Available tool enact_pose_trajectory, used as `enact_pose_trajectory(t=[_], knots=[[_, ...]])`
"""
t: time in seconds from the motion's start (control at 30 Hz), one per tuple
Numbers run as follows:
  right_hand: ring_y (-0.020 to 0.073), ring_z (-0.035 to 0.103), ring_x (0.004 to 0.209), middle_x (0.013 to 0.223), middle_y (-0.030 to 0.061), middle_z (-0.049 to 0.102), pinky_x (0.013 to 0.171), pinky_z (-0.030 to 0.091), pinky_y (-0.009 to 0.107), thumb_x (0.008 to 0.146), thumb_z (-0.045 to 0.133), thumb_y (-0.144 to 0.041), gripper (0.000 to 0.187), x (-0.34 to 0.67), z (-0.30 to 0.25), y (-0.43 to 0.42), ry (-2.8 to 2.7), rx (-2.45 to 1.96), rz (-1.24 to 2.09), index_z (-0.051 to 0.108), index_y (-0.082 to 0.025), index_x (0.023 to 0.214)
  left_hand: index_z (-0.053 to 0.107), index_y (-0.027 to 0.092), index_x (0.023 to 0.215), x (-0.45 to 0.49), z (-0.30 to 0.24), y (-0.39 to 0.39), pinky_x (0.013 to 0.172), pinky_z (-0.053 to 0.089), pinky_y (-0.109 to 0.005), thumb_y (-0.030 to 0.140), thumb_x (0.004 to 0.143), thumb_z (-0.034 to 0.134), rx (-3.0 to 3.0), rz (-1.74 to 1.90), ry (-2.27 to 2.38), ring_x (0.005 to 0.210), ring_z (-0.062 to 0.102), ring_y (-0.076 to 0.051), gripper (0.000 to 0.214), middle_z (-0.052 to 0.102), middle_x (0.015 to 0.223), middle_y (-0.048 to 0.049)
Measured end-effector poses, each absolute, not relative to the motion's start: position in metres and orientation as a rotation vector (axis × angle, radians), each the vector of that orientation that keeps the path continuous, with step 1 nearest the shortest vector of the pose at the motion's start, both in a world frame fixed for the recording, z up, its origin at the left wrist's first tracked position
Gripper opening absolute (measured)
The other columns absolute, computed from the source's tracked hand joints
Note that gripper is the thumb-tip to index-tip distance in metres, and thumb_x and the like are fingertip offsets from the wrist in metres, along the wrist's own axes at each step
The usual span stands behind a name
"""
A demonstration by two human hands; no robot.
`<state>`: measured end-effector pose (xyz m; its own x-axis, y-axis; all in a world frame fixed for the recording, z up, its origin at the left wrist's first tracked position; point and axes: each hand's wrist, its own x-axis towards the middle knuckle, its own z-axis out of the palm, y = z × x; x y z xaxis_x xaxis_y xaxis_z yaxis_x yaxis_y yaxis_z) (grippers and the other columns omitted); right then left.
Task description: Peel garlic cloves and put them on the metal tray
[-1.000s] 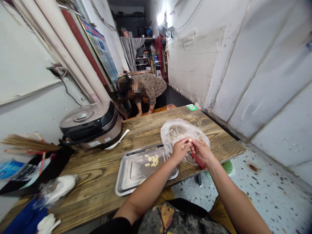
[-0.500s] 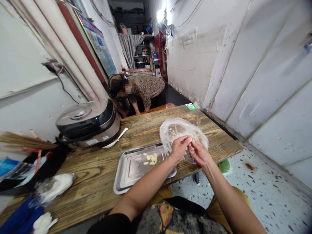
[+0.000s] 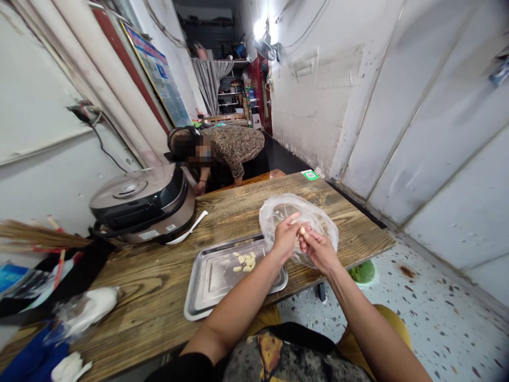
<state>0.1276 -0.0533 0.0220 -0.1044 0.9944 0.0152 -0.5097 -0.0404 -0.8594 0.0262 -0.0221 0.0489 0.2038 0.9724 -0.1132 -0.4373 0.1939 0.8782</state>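
Over a clear plastic bag (image 3: 274, 212) on the wooden table, my two hands meet around a pale garlic clove (image 3: 303, 230). My right hand (image 3: 320, 250) pinches the clove between thumb and fingers. Against its other side are the thumb and fingers of my left hand (image 3: 286, 237), the index finger lifted. Some bits lie inside the bag, too small and blurred to name. Several peeled garlic cloves (image 3: 247, 261) rest in a metal tray (image 3: 199, 289) left of the bag, partly hidden by my left forearm.
A rice cooker (image 3: 139, 204) stands at the table's back left, with a white spoon (image 3: 189, 228) beside it. Plastic-wrapped white stuff (image 3: 91, 307) lies at the near left. A green basin (image 3: 363, 271) is on the floor. Beyond the table a person (image 3: 234, 146) bends down.
My hands have parted slightly and my left index finger has lifted, so the clove shows more. The person beyond the table has shifted a little left, arms moved.
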Motion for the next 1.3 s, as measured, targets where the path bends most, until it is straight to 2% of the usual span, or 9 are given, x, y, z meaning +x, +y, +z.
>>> enact_pose_trajectory(t=[0.1,0.17,0.27,0.37,0.63,0.8,0.9,1.0,1.3], knots=[[0.0071,0.049,0.053,0.065,-0.0012,0.058,0.049,0.04,0.021,0.063,0.075,-0.031,0.024,0.13,0.02,-0.053,-0.826,-0.782,1.435,0.069,-0.019,0.083,0.061,0.013,0.107,0.021,0.047,-0.027,0.065,0.05,-0.02,0.014,0.07,0.059,0.954,1.299,0.813,0.073,0.062,-0.011,0.038,0.065,0.104,-0.0106],[0.0073,0.048,0.052,0.061,-0.0019,0.057,0.049,0.04,0.021,0.063,0.074,-0.032,0.023,0.13,0.02,-0.053,-0.825,-0.807,1.37,0.069,-0.019,0.082,0.066,0.012,0.096,0.019,0.047,-0.033,0.073,0.049,-0.024,0.016,0.072,0.057,1.033,1.284,0.786,0.078,0.062,-0.013,0.027,0.067,0.093,-0.0082],[0.0081,0.047,0.051,0.059,-0.0018,0.057,0.048,0.04,0.021,0.065,0.073,-0.034,0.024,0.131,0.024,-0.053,-0.859,-0.846,1.33,0.069,-0.018,0.082,0.066,0.013,0.101,0.017,0.046,-0.04,0.065,0.049,-0.027,0.028,0.076,0.057,1.181,1.219,0.737,0.056,0.057,-0.011,0.03,0.063,0.063,-0.0021],[0.0081,0.046,0.05,0.057,-0.0022,0.056,0.047,0.039,0.021,0.066,0.071,-0.035,0.026,0.132,0.027,-0.055,-0.902,-0.843,1.35,0.069,-0.019,0.086,0.063,0.014,0.107,0.014,0.046,-0.042,0.059,0.047,-0.026,0.034,0.076,0.059,1.248,1.179,0.66,0.048,0.051,-0.01,0.038,0.055,0.053,0.0014],[0.0098,0.05,0.053,0.063,0.001,0.058,0.05,0.042,0.023,0.074,0.063,-0.043,0.027,0.139,0.033,-0.062,-1.078,-0.833,1.4,0.066,-0.017,0.078,0.062,0.01,0.104,0.01,0.049,-0.04,0.057,0.048,-0.027,0.039,0.073,0.063,1.061,1.044,0.491,0.051,0.054,-0.01,0.042,0.058,0.062,-0.0018],[0.0113,0.049,0.052,0.063,0.0004,0.058,0.053,0.043,0.026,0.074,0.062,-0.042,0.028,0.149,0.042,-0.066,-1.192,-1.132,0.915,0.067,-0.017,0.084,0.064,0.01,0.094,0.003,0.046,-0.037,0.082,0.046,-0.031,0.03,0.071,0.068,0.821,1.024,0.414,0.084,0.06,-0.015,0.031,0.063,0.094,-0.0101],[0.015,0.055,0.071,0.085,0.0043,0.062,0.067,0.046,0.029,0.076,0.061,-0.038,0.031,0.155,0.049,-0.066,-1.358,-1.152,0.634,0.066,-0.02,0.1,0.064,0.01,0.096,0.001,0.043,-0.036,0.076,0.047,-0.027,0.028,0.073,0.067,0.746,0.955,0.425,0.079,0.06,-0.013,0.03,0.063,0.085,-0.0076],[0.0173,0.056,0.086,0.099,0.0058,0.062,0.074,0.046,0.03,0.079,0.058,-0.036,0.034,0.157,0.056,-0.063,-1.537,-1.079,0.7,0.063,-0.023,0.109,0.063,0.009,0.094,0.003,0.044,-0.038,0.066,0.047,-0.021,0.029,0.073,0.066,0.702,0.926,0.431,0.067,0.058,-0.009,0.028,0.061,0.073,-0.0041],[0.016,0.058,0.079,0.086,0.005,0.065,0.069,0.046,0.028,0.079,0.058,-0.034,0.022,0.15,0.06,-0.066,-1.484,-1.041,0.739,0.07,-0.02,0.09,0.063,0.007,0.08,0.01,0.057,-0.05,0.06,0.044,-0.017,0.032,0.073,0.066,0.737,0.998,0.5,0.064,0.056,-0.007,0.026,0.06,0.071,-0.0051]])
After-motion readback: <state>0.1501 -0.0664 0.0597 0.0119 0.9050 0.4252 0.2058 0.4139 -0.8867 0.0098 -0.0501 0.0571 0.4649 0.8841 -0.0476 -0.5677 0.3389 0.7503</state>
